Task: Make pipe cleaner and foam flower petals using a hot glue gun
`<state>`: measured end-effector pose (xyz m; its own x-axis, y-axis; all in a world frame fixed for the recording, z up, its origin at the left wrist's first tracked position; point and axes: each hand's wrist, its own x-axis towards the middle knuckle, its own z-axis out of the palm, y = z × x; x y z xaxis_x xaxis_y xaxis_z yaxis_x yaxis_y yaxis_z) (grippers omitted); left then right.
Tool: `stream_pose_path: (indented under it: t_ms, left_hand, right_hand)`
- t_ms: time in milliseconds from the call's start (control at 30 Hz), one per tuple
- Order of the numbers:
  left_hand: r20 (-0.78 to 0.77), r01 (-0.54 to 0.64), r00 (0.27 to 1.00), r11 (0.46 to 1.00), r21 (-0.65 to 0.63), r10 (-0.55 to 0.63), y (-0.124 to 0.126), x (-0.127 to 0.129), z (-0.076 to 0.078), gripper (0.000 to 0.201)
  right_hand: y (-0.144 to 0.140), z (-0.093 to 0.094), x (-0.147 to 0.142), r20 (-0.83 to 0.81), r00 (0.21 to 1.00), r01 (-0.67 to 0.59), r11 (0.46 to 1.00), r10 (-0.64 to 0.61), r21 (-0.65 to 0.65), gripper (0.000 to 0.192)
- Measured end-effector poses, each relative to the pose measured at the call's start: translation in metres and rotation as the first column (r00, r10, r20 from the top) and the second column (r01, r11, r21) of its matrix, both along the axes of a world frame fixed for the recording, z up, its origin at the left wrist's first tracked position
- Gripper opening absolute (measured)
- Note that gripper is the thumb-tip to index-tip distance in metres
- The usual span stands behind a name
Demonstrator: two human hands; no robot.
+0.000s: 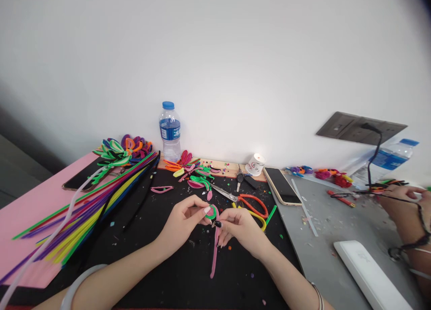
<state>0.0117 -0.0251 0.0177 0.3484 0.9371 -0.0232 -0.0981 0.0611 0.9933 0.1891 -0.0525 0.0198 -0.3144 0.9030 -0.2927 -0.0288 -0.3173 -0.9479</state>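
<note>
Pink and green fuzzy stems make a small coil near the lower centre of the frame, pinched between the thumb and fingers of the left hand. Fingertips of the right hand grasp the pink strip dangling just below. For shaping like this, I'd keep the coil flat, gripping close to the bend with light, even tension. Scissors lie just above the right hand; loose stems fan across the left of the frame.
</note>
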Motion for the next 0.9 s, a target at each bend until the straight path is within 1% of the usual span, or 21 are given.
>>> stream_pose_path:
  t_ms: [133, 333, 500, 700, 900]
  left_hand:
    - [0.004, -0.002, 1.0, 1.0, -0.012, 0.002, -0.001, 0.0, -0.001, 0.016]
    - [0.024, 0.0, 1.0, 1.0, -0.016, 0.0, -0.001, 0.0, -0.001, 0.015]
    - [0.031, -0.012, 0.999, 1.0, -0.023, 0.012, -0.002, 0.001, -0.002, 0.014]
    - [0.04, -0.011, 0.999, 1.0, -0.023, 0.012, -0.001, 0.002, -0.001, 0.012]
    - [0.05, 0.016, 0.999, 0.998, -0.053, -0.013, 0.0, 0.002, -0.002, 0.013]
  right_hand:
    - [-0.001, -0.003, -0.002, -0.006, 1.0, 0.009, 1.0, -0.009, -0.027, 0.026]
    - [-0.002, -0.003, -0.006, -0.03, 0.998, 0.059, 0.997, -0.06, -0.042, 0.028]
    - [-0.003, -0.003, -0.009, -0.077, 0.992, 0.102, 0.994, -0.105, -0.039, 0.026]
    - [-0.003, -0.003, -0.011, -0.111, 0.987, 0.111, 0.992, -0.117, -0.059, 0.021]
    - [-0.005, -0.003, -0.014, -0.134, 0.979, 0.144, 0.985, -0.156, -0.097, 0.022]
